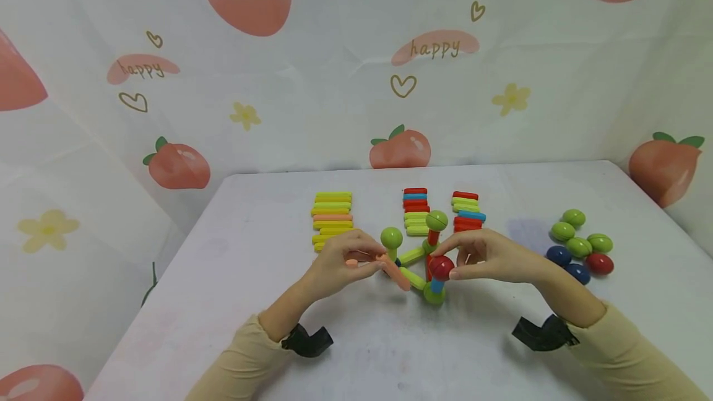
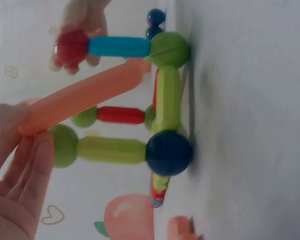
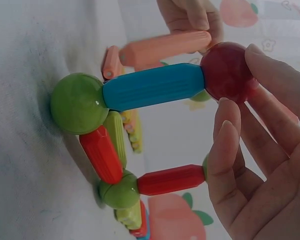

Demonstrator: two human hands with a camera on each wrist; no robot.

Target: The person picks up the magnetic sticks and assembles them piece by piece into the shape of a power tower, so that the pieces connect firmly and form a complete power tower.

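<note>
Left hand: the thumb and fingers of the left hand (image 1: pixel 352 257) pinch one end of an orange rod (image 2: pixel 82 97).
Held rod: slants beside the frame, free end lower; whether it touches the frame, I cannot tell.
Right hand: the right hand (image 1: pixel 483 257) grips the red ball (image 3: pixel 227 72) between thumb and fingers — that ball tops the blue rod (image 3: pixel 154 86).
Frame: stands on the tabletop (image 1: pixel 390 357) between the hands, its base a triangle of rods with a ball at each corner.
Base corners: a navy ball (image 2: pixel 170 152) on the left, a green ball (image 3: pixel 79 103) in front, another green ball (image 3: pixel 120 189) behind.
Base sides: two yellow-green rods meet at the navy ball; a red rod (image 3: pixel 101 154) joins the green corners.
Uprights: three — yellow-green on navy and red at the back, both capped green, plus the blue one in front.
Loose orange rod: a second orange piece (image 1: pixel 352 263) lies by the left hand.
Spare rods: three columns, a mostly yellow stack (image 1: pixel 332 208) farthest left.
Spare balls: a cluster (image 1: pixel 579 247) at the right, green, navy and red.
</note>
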